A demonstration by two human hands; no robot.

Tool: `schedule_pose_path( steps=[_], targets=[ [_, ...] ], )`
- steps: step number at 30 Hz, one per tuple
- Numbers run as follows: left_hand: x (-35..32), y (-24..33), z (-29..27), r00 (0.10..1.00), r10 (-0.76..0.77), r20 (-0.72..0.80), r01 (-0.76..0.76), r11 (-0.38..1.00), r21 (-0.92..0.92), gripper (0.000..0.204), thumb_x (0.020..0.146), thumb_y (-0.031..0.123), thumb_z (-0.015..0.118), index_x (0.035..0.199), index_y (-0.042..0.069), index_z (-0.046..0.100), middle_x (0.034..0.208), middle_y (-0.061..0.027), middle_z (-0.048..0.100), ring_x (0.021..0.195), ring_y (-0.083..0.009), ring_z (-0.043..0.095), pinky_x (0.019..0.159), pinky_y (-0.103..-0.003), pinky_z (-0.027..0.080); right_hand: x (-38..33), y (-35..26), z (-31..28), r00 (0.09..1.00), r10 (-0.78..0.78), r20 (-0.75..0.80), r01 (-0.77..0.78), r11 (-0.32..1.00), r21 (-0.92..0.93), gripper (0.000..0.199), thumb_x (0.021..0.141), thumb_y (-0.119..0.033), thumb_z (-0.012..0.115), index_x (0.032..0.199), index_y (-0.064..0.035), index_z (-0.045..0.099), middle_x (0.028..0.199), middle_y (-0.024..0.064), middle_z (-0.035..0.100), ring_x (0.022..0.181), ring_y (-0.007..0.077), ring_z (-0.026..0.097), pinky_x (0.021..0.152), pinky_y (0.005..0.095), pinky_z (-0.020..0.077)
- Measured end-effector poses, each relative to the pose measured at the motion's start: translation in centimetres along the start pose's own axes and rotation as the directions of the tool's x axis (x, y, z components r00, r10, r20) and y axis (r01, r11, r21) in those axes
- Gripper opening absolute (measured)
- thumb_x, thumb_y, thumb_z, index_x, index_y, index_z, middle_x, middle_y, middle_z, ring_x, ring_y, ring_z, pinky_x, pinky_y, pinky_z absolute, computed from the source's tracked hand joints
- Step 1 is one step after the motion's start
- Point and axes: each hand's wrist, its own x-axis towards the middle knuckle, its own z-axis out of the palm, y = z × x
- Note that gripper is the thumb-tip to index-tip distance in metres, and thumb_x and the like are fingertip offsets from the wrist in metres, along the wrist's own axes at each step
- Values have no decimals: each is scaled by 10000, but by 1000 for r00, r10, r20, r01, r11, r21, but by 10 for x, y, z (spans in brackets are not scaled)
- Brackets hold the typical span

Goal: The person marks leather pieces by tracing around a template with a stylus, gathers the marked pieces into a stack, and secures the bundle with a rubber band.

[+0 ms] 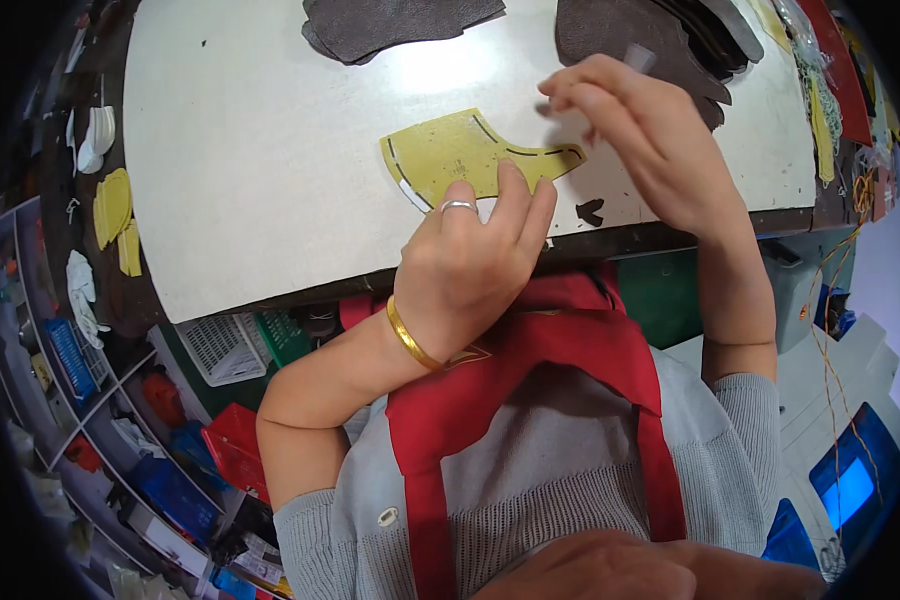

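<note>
A yellow pattern piece (435, 155) with dark dashed slots along its edges lies on the white tabletop. My left hand (475, 240), with a ring and a gold bangle, rests on its near edge, fingers stretched out and pressing it down. A light strip shows beneath the piece's left edge. Just right of it, my right hand (655, 135) is raised over the table with bent fingers drawn together. Whatever is between those fingertips is blurred and hidden. A small dark scrap (590, 211) lies below the piece's narrow end.
Dark brown leather pieces (395, 25) lie at the far middle, with a larger leather stack (610, 30) at far right. Other yellow pattern pieces (113, 208) sit beyond the board's left edge. A white basket (225, 350) and a red bin (235, 450) stand below the table.
</note>
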Motion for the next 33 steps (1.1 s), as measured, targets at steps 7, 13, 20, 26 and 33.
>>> schedule_pose_path(
  steps=[7,13,20,26,33],
  targets=[
    [5,-13,-6,1000,-2,-14,1,998,-65,274,777,100,676,1050,107,704,1018,-32,688,762,-200,632,573,-288,536,-2,-5,11,966,-29,258,138,900,-413,248,925,-274,662,870,-33,665,902,183,714,794,385,686,708,478,544],
    [51,-94,23,949,-80,-304,78,997,-18,311,828,54,717,1127,-3,654,1063,-153,657,975,-329,642,750,-381,552,-17,32,-71,934,324,-151,-345,928,-139,120,899,-127,719,937,-14,733,810,46,715,782,93,660,741,248,524],
    [8,-71,9,986,103,-130,-110,993,-41,93,706,56,625,757,61,547,780,-86,519,708,-223,560,632,-323,511,-30,39,-71,903,223,-367,-192,974,118,188,998,-142,654,1091,12,709,911,31,693,788,102,650,743,240,519],
    [-33,-41,-4,984,-11,-178,-40,958,-283,237,739,37,707,974,11,690,966,-104,666,857,-277,665,717,-364,568,-21,10,-6,967,251,48,-255,939,231,139,989,-132,665,1011,-2,711,803,25,670,663,57,616,593,234,500],
    [-50,-49,13,946,-164,-279,43,918,-395,275,737,23,685,1010,-9,697,1003,-142,685,933,-314,688,782,-371,596,-11,-7,27,901,335,275,-367,928,71,202,965,-217,669,979,-20,714,639,83,644,551,154,645,539,296,476]
  ],
)
